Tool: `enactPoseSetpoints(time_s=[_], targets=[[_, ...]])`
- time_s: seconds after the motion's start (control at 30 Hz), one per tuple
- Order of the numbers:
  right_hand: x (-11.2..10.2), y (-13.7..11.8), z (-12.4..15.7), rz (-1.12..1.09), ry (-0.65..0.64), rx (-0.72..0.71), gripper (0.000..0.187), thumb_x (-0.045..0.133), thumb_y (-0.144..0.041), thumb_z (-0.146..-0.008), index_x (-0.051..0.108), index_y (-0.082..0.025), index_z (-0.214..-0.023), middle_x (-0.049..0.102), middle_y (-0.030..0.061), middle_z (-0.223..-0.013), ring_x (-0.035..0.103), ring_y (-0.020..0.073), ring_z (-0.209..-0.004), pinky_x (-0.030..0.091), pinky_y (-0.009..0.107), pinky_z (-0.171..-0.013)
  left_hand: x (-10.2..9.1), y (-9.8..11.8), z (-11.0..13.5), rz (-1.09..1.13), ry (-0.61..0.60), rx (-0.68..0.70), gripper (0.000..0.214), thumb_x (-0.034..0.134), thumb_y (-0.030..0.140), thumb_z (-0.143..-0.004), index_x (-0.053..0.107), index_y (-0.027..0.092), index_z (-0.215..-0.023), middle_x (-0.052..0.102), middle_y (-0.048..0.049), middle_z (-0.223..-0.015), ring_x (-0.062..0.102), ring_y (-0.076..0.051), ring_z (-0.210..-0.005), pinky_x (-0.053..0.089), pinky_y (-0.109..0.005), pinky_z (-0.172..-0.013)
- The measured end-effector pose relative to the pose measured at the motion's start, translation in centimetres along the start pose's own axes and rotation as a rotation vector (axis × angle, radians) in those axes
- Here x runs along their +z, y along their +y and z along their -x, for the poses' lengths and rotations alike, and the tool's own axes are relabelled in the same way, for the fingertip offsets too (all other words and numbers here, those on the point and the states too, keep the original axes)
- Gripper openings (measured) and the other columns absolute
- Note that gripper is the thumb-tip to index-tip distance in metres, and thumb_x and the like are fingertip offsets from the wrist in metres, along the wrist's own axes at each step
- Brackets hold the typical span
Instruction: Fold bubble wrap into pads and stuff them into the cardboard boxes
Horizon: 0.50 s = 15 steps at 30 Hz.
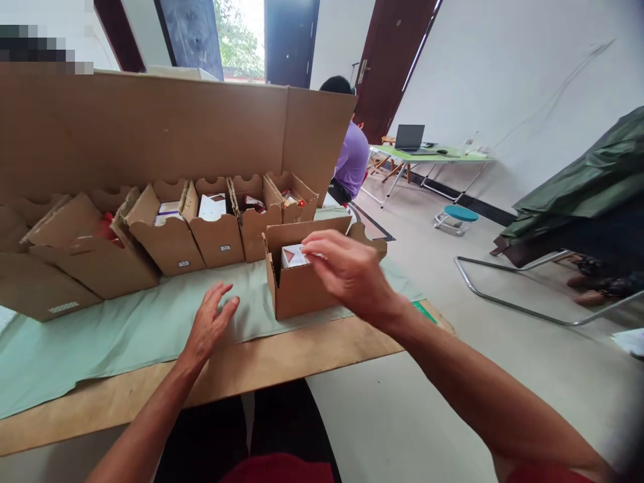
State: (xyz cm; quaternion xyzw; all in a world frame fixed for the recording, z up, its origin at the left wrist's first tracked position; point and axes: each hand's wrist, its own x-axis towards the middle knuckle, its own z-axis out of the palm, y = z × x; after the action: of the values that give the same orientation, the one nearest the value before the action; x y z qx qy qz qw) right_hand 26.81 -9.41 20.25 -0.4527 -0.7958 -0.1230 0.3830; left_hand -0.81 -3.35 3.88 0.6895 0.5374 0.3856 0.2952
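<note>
My left hand hovers over the pale green cloth, fingers spread and nothing in them. At the front right of the table stands a low brown cardboard box with an open top. Inside it is a small white carton, partly hidden by my right hand. The fingers of that hand are loosely bent over the box, their tips close to the carton. Whether they touch it I cannot tell; no object shows in the hand.
Behind stands a row of cardboard bins with small packages, backed by a tall cardboard panel. A person in a purple shirt sits beyond. To the right are a table with a laptop, a blue stool and a metal-framed chair.
</note>
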Motion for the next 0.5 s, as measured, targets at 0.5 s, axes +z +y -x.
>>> enactPoseSetpoints(time_s=[0.5], targets=[[3.7,10.4,14.1,-0.621,0.078,0.893,0.054,0.074,-0.041,-0.076,0.064,-0.022,-0.126,0.072,0.0079,-0.123,0.064,0.0274,-0.109,0.053,0.036,-0.080,6.6,3.5,1.5,0.357,-0.257,0.021,0.092,0.069,0.049,-0.086,0.026,0.024,-0.164,0.036,-0.0174,-0.167,0.042,-0.038,-0.149,0.038,-0.059,-0.120]])
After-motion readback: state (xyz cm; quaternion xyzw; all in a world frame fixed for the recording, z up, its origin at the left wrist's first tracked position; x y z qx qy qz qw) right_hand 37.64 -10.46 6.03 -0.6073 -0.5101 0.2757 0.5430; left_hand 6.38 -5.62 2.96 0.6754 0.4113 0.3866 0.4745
